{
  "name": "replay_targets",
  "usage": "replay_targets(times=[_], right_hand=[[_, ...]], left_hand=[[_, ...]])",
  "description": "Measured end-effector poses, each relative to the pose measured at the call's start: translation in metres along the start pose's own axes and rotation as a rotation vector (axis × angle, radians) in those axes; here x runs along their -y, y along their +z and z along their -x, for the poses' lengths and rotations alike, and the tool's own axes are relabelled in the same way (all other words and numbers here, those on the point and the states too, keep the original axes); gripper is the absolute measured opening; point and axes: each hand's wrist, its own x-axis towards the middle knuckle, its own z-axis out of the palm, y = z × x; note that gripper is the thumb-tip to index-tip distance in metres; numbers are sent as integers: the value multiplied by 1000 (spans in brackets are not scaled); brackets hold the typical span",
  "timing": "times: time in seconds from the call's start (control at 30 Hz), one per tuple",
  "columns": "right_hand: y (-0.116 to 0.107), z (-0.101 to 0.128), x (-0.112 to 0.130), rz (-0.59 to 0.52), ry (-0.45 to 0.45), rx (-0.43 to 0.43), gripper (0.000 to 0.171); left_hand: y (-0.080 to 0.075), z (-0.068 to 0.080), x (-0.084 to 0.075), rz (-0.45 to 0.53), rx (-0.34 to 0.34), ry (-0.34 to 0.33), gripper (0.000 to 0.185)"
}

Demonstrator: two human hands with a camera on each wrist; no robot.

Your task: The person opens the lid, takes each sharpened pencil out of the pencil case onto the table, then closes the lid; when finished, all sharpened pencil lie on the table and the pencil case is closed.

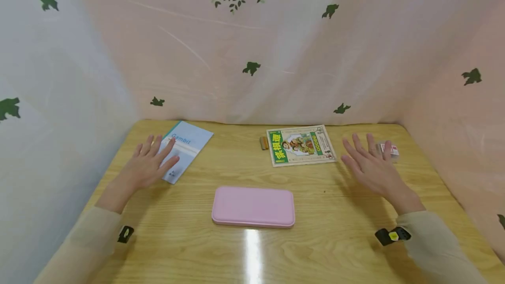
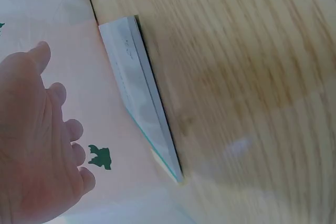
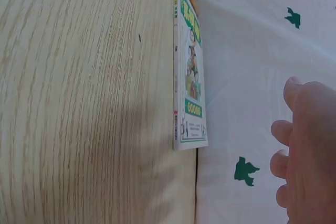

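My left hand [image 1: 147,163] hovers with fingers spread, overlapping a pale blue book marked "Gambit" [image 1: 193,137] in the head view. The left wrist view shows that book [image 2: 134,72] lying on the table beyond the fingers. On the other side, my right hand [image 1: 372,165] is also held up with its fingers apart, holding nothing. Left of it lies a green and cream picture book [image 1: 301,146], whose spine and cover [image 3: 190,87] show in the right wrist view. A pink pencil case [image 1: 253,207], its lid closed, lies between the hands, nearer the person.
Behind the right fingers sits a small white and red box [image 1: 390,150], partly hidden. A small brownish-orange item [image 1: 264,143] lies at the picture book's left edge. Pale curtains [image 1: 221,78] with green bird shapes enclose the wooden table [image 1: 335,249] at the back and sides.
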Motion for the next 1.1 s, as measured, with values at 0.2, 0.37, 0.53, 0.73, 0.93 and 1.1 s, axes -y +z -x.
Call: replay_targets(times=[0.2, 0.37, 0.53, 0.73, 0.93, 1.1], right_hand=[[-4, 2, 12, 15, -20, 0, 67], [-13, 2, 30, 30, -45, -48, 74], [-20, 3, 52, 8, -119, -78, 81], [-17, 5, 77, -68, -214, -49, 91], [-2, 8, 100, -135, -336, -47, 116], [15, 13, 118, -206, -389, -4, 131]], left_hand=[[-10, 2, -8, -46, -18, 38, 80], [-20, 3, -23, -116, -71, 89, 81], [-28, 5, -47, -161, -93, 146, 88], [-22, 9, -77, -137, -90, 278, 93], [0, 16, -98, -94, -108, 430, 95], [21, 17, -114, -105, -114, 522, 94]])
